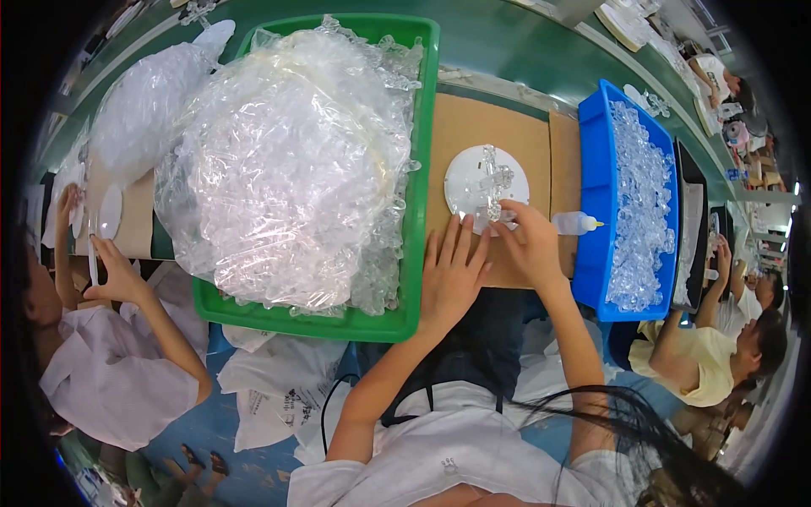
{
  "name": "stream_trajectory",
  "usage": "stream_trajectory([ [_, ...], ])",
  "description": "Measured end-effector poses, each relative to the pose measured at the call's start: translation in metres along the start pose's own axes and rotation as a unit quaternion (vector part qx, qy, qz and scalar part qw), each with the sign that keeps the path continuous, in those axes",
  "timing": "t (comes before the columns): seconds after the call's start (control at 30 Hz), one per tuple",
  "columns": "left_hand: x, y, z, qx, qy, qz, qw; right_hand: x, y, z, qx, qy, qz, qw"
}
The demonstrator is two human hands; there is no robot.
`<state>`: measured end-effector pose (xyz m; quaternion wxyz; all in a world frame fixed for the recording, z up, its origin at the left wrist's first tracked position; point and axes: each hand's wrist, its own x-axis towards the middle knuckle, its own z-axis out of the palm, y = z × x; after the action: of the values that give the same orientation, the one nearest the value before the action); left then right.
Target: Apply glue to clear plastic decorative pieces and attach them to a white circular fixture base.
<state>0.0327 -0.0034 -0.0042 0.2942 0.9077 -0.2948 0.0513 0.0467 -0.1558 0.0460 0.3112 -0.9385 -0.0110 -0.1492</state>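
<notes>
A round white disc (460, 190) lies on the cardboard work surface, with several clear plastic pieces (490, 182) standing or lying on it in a row. My right hand (534, 245) pinches a small clear plastic piece at the disc's near edge, between thumb and fingertips; its exact shape is partly hidden. My left hand (454, 275) rests just left of it, fingers stretched out and fingertips by the near edge of the disc. Right of the disc, a small white squeeze bottle (573, 223) with a yellow tip lies on its side.
A large green tray (429, 169) at my left holds a big clear bag (296, 169) of plastic pieces. At my right stands a blue bin (594, 169) full of small clear pieces (635, 211). Co-workers sit on both sides; another filled bag (148, 110) stands far left.
</notes>
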Motion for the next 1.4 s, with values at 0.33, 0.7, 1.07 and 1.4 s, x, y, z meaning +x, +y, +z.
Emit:
stream_trajectory([
  [0.33, -0.003, -0.004, -0.002, -0.001, 0.028, 0.003, 1.000, -0.009, 0.023, 0.000, 0.383, -0.025, 0.249, 0.889],
  [0.7, -0.005, -0.001, 0.012, -0.006, 0.048, 0.001, 0.999, -0.005, 0.022, -0.005, 0.285, -0.069, 0.201, 0.934],
  [1.07, -0.004, -0.001, 0.002, 0.008, 0.032, -0.001, 0.999, 0.003, -0.008, -0.002, -0.096, -0.060, 0.003, 0.994],
  [1.4, -0.004, -0.003, 0.010, -0.002, 0.034, 0.006, 0.999, 0.004, -0.010, 0.005, -0.111, -0.030, -0.077, 0.990],
])
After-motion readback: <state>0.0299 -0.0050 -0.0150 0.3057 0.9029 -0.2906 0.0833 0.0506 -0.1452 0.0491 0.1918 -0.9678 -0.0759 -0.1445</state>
